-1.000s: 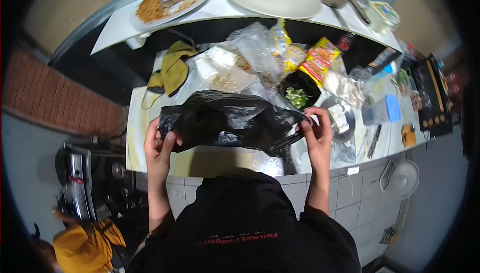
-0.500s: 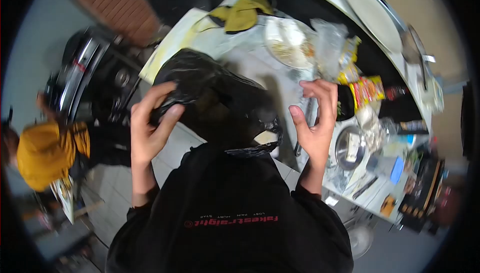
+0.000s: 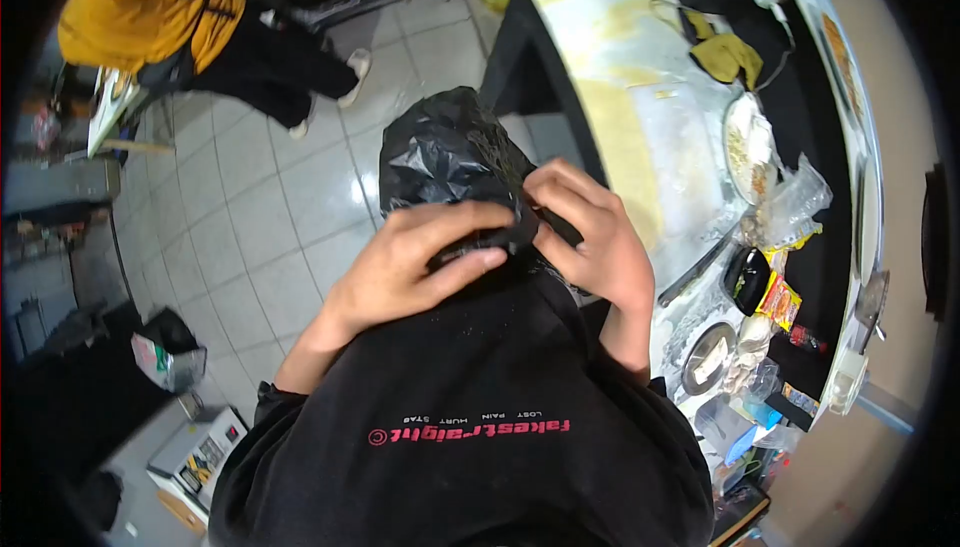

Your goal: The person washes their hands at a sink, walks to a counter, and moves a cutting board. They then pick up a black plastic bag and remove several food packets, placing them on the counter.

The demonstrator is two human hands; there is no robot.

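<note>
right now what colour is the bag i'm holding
The bag is black, best seen in the head view.

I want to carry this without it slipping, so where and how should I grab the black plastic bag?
I'd pinch the black plastic bag at its crumpled near end, between the left hand and right hand, coming from your body's side. The film looks bunched there, while the far end bulges outward and offers fingers less to close on.
</note>
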